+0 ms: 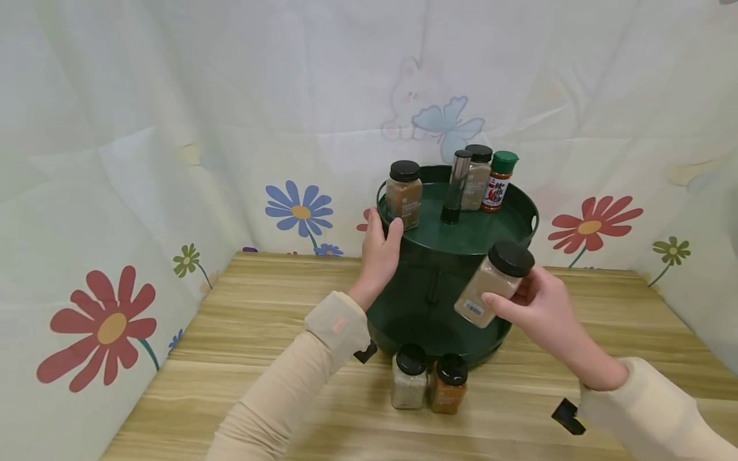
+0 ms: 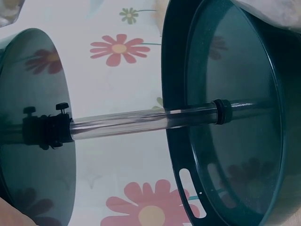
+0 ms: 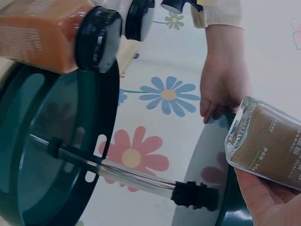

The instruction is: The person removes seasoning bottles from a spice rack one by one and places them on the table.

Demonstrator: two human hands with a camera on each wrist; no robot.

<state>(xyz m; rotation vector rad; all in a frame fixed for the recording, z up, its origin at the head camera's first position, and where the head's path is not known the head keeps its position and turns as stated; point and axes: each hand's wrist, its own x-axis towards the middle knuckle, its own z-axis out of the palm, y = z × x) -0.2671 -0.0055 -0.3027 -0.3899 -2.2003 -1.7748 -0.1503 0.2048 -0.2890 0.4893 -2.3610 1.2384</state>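
My right hand [image 1: 544,304] grips a black-lidded spice jar [image 1: 487,291] of beige powder, tilted in front of the right side of a dark green two-tier rack [image 1: 455,240]. In the right wrist view, fingers and thumb lie against that clear jar [image 3: 270,141]. My left hand [image 1: 383,253] holds the left edge of the upper tray, its thumb by a brown-powder jar [image 1: 405,198]. Also on this tier stand a dark slim bottle [image 1: 457,187], another black-lidded jar [image 1: 475,182] and a green-capped red bottle [image 1: 497,186]. The left fingertips are partly hidden.
A pale spice jar [image 1: 409,381] and an orange one [image 1: 448,387] stand on the wooden table [image 1: 277,307], before the lower tray [image 2: 254,179]. A clear post [image 2: 141,121] joins both tiers. Behind hangs a flowered white cloth [image 1: 323,128].
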